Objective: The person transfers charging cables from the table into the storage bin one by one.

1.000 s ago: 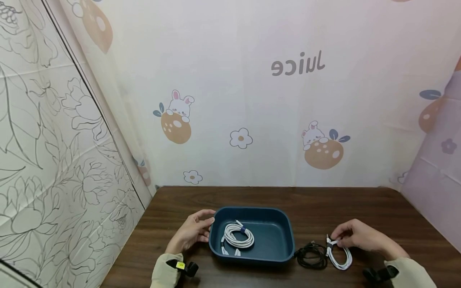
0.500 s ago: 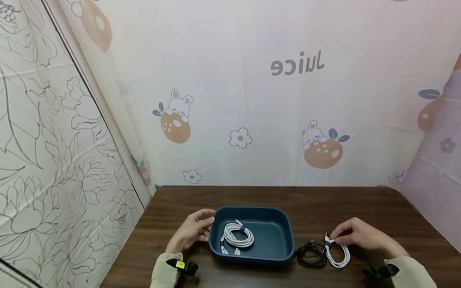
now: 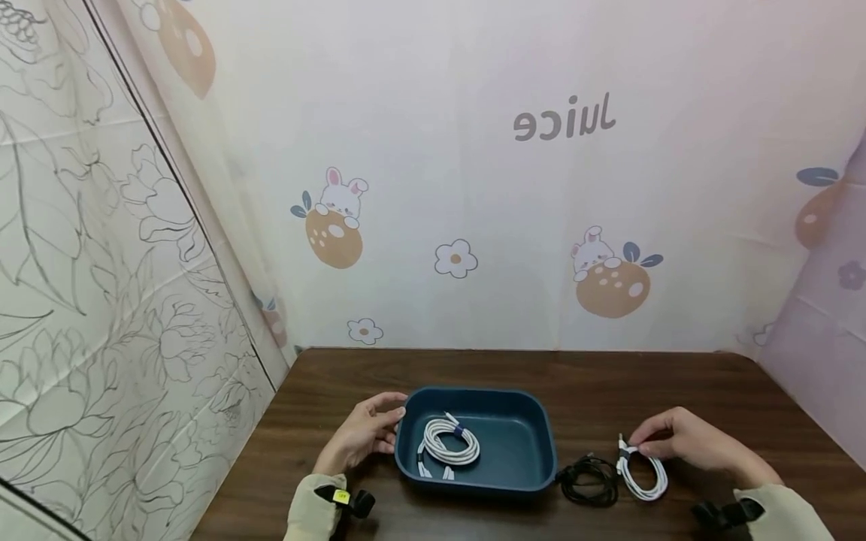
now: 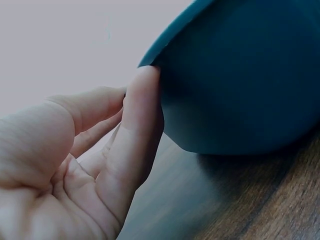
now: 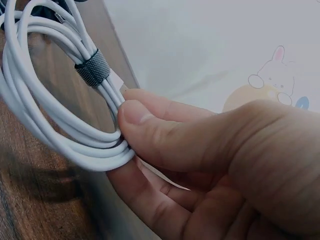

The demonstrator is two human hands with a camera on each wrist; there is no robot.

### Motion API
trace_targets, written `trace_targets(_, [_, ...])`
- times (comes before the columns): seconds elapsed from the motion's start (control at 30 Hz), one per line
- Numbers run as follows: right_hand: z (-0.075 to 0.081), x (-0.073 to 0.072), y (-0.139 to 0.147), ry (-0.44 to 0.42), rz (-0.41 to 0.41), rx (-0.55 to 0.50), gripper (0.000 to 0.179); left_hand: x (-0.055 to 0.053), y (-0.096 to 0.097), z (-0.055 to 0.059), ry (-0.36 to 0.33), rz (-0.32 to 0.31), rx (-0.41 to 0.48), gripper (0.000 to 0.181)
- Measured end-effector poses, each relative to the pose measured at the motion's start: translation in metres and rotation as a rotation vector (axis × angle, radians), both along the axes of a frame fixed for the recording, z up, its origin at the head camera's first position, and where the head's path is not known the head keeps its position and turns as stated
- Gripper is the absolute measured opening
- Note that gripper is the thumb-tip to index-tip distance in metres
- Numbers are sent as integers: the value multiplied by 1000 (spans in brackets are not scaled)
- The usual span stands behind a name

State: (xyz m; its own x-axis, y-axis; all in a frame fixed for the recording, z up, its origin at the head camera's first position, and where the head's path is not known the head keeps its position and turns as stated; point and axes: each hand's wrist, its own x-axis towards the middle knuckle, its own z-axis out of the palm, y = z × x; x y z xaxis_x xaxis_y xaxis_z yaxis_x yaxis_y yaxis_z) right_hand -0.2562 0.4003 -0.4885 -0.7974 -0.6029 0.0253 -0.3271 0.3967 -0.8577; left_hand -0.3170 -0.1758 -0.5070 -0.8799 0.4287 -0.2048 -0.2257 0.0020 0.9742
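Note:
My right hand (image 3: 700, 445) pinches a coiled white cable (image 3: 655, 492) between thumb and fingers at the right of the table. In the right wrist view a dark grey strap (image 5: 93, 68) binds the coil's strands, and thumb and fingertips hold one bend of the loops. A dark blue rectangular bin (image 3: 514, 451) stands in the middle. My left hand (image 3: 361, 436) is at its left side, fairly straight fingers touching the outer wall just under the rim in the left wrist view. Inside the bin, on its left, lies another white cable coil (image 3: 467, 451) with a blue strap.
A coiled black cable (image 3: 588, 481) lies between the bin and the white cable on the right, close to both. All stand on a dark wooden table (image 3: 595, 376), with a patterned cloth (image 3: 501, 300) hanging behind its far edge.
The right hand and its white cable shift only slightly, while the head view drifts a little. The left hand, the bin and the black cable keep their places.

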Motion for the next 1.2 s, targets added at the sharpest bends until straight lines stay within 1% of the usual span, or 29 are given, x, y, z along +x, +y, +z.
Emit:
trace_targets(0.13, [3,1,-2,-6,-24,-4,14,0,0,1,3,-5,-2,48])
trace_targets(0.4, [10,-1,-14,50,-50,8,13,0,-4,-2,-4,4,10,48])
trace_targets(0.5, [13,2,-12,56,-63,16,13,0,-3,-3,-1,-4,9,49])
trace_targets(0.7, [17,10,-5,39,-126,52,16,-1,0,-3,-13,-17,7,50])
trace_targets(0.83, [20,12,-5,42,-130,61,17,0,-1,-1,-14,-19,-1,51])
trace_targets(0.93, [25,12,-7,60,-144,72,17,0,0,1,3,-18,-7,51])
trace_targets(1.0, [29,11,-8,56,-157,76,18,-1,0,2,9,-18,-8,52])
trace_targets(1.2, [42,4,-14,86,-202,117,18,0,0,0,2,-13,-11,51])
